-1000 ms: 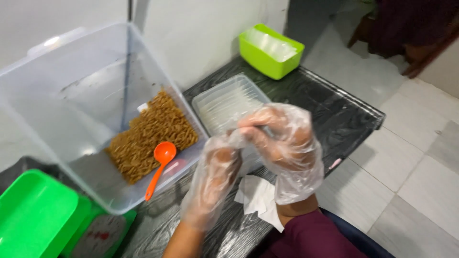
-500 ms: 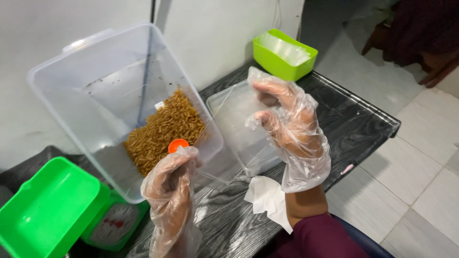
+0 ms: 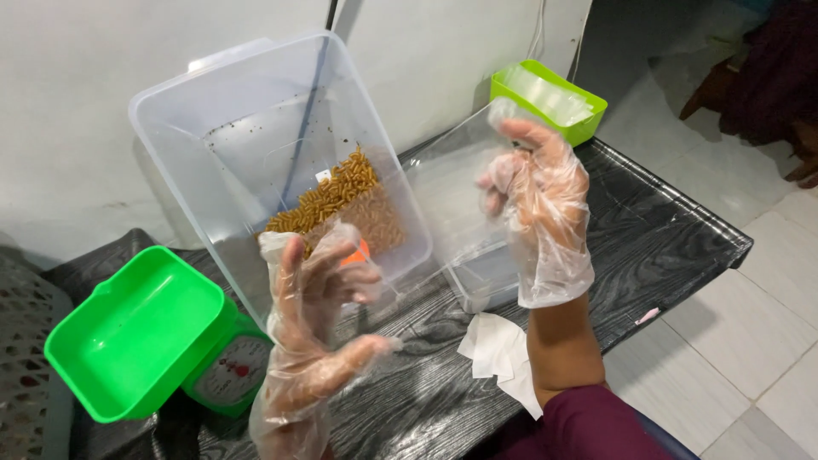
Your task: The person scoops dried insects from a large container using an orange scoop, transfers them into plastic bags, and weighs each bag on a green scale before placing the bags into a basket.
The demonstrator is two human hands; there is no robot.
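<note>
Two hands in thin clear plastic gloves. Right hand (image 3: 537, 192) grips shallow clear plastic tray (image 3: 460, 213), tilted above dark wood-grain bench (image 3: 665, 230). Left hand (image 3: 319, 328) open, fingers spread, just before tilted large clear plastic tub (image 3: 273, 153) holding brown twisted snack pieces (image 3: 341, 204); orange scoop (image 3: 360, 252) nearest left hand.

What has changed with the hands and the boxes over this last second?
The right hand has lifted the small clear container off the table and tilted it upright. The left hand has parted from the right and come across in front of the orange scoop. The big clear tub of brown pasta and the green scale stayed put.
</note>
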